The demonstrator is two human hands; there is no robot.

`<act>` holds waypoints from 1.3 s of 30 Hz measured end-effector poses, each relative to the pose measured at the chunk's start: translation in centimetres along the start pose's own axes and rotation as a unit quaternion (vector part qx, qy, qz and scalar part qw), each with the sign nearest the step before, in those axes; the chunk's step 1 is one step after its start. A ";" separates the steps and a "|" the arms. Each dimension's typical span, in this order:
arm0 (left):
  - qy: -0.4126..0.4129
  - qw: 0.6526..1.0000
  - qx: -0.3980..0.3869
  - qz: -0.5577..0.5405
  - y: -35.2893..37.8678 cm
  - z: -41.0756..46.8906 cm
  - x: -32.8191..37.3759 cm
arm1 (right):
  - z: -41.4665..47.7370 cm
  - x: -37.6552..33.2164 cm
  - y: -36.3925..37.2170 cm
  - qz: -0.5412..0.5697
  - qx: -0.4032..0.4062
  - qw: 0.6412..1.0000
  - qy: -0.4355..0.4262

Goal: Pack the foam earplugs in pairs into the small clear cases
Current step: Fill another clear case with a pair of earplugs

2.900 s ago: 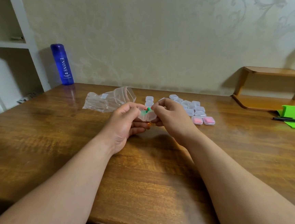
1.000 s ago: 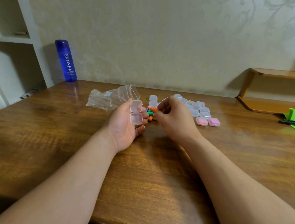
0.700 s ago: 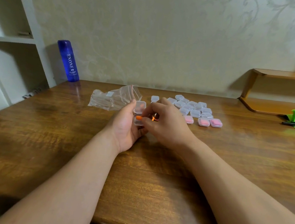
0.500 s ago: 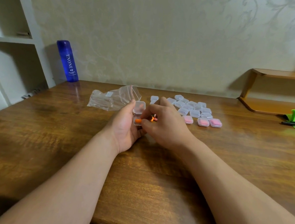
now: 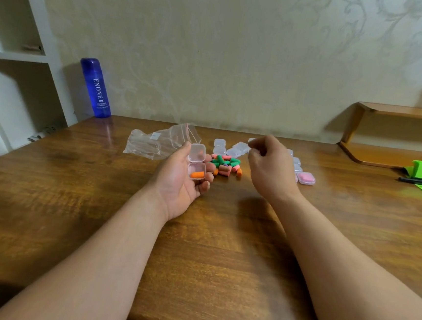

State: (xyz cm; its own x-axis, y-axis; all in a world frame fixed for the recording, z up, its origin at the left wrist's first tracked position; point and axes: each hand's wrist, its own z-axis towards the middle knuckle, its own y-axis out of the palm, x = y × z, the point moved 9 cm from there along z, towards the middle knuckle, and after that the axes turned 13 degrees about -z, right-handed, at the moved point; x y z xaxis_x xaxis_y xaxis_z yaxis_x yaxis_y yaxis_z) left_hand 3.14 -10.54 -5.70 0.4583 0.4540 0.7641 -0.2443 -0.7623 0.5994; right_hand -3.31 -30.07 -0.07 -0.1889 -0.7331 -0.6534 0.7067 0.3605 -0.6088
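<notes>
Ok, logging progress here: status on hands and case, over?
Left hand holds open case, one orange earplug inside. Right hand aloft, curled, empty. Loose earplugs beyond, nothing blocking.

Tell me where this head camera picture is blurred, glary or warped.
Head view: the right hand is slightly motion-blurred; the glossy brown wooden table shows pale glare beside the blue plastic bottle; the white shelf unit leans from wide-angle distortion; the orange foam earplug in the small clear open case looks sharp.
</notes>
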 end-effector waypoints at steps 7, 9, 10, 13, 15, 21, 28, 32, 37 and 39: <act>0.003 1.000 -0.003 -0.008 0.2 -0.3 0.2 | -0.4 0.0 3.1 -0.188 -0.111 0.975 -0.034; 0.004 1.000 -0.003 -0.008 0.0 -0.3 0.1 | -0.5 -0.3 3.3 -0.212 -0.112 0.970 -0.040; 0.004 1.000 -0.003 -0.010 -0.1 -0.3 0.1 | -0.6 -0.4 3.5 -0.222 -0.114 0.968 -0.041; 0.004 1.000 -0.009 -0.011 0.0 -0.2 0.1 | -0.5 -0.4 4.0 -0.231 -0.121 0.964 -0.045; 0.006 1.000 -0.010 -0.010 0.2 -0.1 0.2 | -0.4 -0.5 4.1 -0.230 -0.123 0.964 -0.046; 0.004 1.000 -0.016 -0.003 0.3 0.1 0.0 | -0.6 -0.6 3.8 -0.245 -0.123 0.961 -0.039; 0.005 1.000 -0.014 0.008 0.4 0.3 -0.1 | -0.6 -0.9 3.1 -0.213 -0.098 0.972 -0.037; 0.004 1.000 -0.019 0.014 0.9 0.3 0.1 | -0.4 -1.8 1.5 -0.089 -0.031 0.994 -0.050; -0.006 0.999 -0.040 0.004 1.0 0.1 -0.6 | -1.9 -4.3 1.0 0.007 -0.024 0.991 -0.131; -0.010 0.999 -0.045 0.009 0.8 0.3 -0.8 | -2.7 -5.4 1.0 0.023 -0.028 0.985 -0.171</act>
State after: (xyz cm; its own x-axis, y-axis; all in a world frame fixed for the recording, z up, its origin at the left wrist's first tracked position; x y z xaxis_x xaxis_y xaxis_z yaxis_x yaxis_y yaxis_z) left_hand 2.85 -11.71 -5.91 0.4695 0.4305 0.7709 -0.3288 -0.7251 0.6051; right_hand -3.43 -24.18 1.70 0.0890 -0.8629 -0.4975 0.6680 0.4222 -0.6128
